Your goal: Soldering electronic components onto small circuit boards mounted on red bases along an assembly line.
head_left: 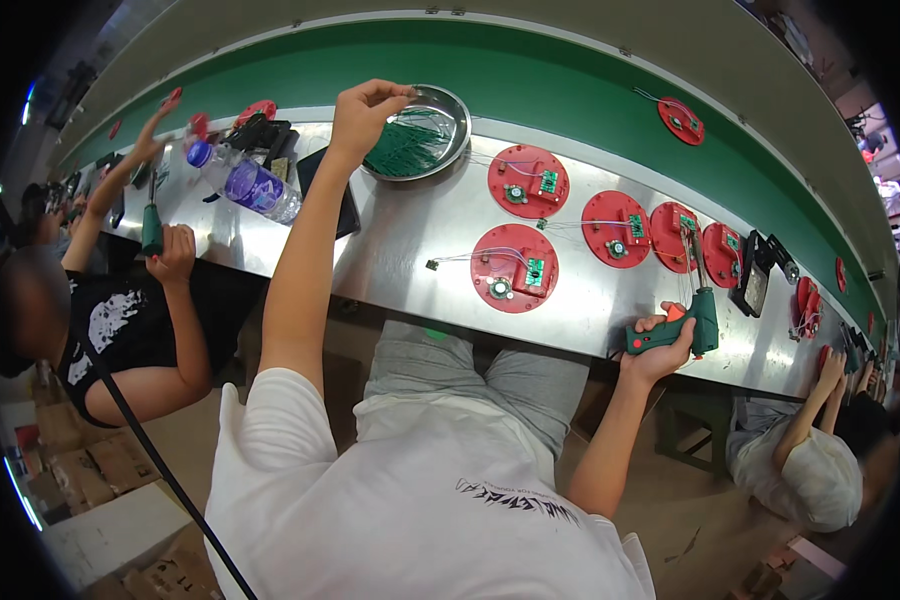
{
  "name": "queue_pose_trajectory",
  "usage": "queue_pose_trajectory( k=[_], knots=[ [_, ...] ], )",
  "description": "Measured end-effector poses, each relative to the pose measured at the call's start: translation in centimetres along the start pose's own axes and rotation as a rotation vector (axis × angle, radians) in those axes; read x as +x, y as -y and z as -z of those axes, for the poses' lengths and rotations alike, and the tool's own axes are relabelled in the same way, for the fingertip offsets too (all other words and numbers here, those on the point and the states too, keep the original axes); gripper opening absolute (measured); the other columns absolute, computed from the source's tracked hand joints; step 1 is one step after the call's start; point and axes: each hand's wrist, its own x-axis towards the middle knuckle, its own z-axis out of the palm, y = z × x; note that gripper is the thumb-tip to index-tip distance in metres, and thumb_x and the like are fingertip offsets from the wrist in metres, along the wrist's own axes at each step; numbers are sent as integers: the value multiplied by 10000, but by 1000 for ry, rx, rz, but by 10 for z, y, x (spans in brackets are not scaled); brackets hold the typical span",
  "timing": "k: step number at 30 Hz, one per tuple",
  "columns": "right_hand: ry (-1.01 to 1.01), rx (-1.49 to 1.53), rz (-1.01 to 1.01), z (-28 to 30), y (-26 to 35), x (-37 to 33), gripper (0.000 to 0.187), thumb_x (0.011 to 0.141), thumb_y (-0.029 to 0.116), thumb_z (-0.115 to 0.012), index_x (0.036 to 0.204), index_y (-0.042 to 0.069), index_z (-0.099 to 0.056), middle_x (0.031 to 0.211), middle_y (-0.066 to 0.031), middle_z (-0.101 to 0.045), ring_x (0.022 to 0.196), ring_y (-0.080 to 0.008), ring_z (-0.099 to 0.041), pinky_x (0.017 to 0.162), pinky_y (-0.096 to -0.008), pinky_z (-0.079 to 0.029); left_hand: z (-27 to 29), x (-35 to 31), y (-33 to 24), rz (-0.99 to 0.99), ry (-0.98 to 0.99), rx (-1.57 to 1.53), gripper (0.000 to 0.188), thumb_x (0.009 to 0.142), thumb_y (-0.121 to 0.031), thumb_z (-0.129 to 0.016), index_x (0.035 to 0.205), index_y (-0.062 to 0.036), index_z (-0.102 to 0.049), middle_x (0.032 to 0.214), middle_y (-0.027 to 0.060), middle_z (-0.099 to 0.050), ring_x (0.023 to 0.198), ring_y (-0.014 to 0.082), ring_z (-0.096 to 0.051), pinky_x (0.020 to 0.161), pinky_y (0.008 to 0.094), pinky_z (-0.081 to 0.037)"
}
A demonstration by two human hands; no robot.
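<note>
My left hand is at the rim of a round steel bowl, its thumb and fingers pinched together; whatever they hold is too small to make out. Inside the bowl lies a heap of thin green strip-like pieces. My right hand grips a green soldering gun with an orange trigger, its metal end pointing up. Two red discs with green circuit boards and wires, a nearer disc and a farther disc, lie between my hands. Beyond the soldering gun are more such discs.
A steel bench runs left to right before a green back strip. Left of my left arm lie a plastic bottle and a black tray. A co-worker holds a green tool at left; others sit at right.
</note>
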Motion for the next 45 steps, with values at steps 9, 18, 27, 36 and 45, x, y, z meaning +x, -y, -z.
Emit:
queue_pose_trajectory(
  k=[9,18,27,36,45],
  knots=[
    [31,39,-13,6,-10,-4,462,1018,431,-413,963,-2,-565,615,-46,-505,525,-141,-476,496,-279,-403,0,-3,-6,5,-100,-134,105,872,-13,-674,966,32,-689,1031,124,-729,916,144,-679,860,268,-542],
    [72,13,-13,17,-5,-3,475,1019,453,-384,978,14,-562,587,-36,-496,516,-149,-473,510,-280,-404,-13,-10,-15,2,-140,-352,128,984,-86,-572,1059,11,-538,949,139,-709,757,183,-682,716,279,-560],
    [287,-133,66,9,-1,-27,429,1002,371,-424,1060,-37,-544,744,-118,-579,489,-163,-508,456,-327,-443,-84,-139,-82,-43,54,-31,148,920,-51,-626,1044,17,-671,741,34,-642,649,101,-593,588,268,-463],
    [654,-333,100,22,16,-88,322,854,-36,-602,1170,-101,-613,971,-173,-690,598,-149,-602,518,-276,-492,-137,-210,-66,-239,144,339,87,852,-25,-680,928,18,-672,832,152,-657,730,294,-643,646,351,-504],
    [668,-437,4,25,16,-93,197,846,-32,-637,1032,-94,-662,826,-93,-683,542,-99,-567,500,-239,-468,-156,-221,-45,-379,78,536,97,820,-5,-678,916,7,-670,829,134,-644,739,311,-629,650,392,-500]
  ],
)
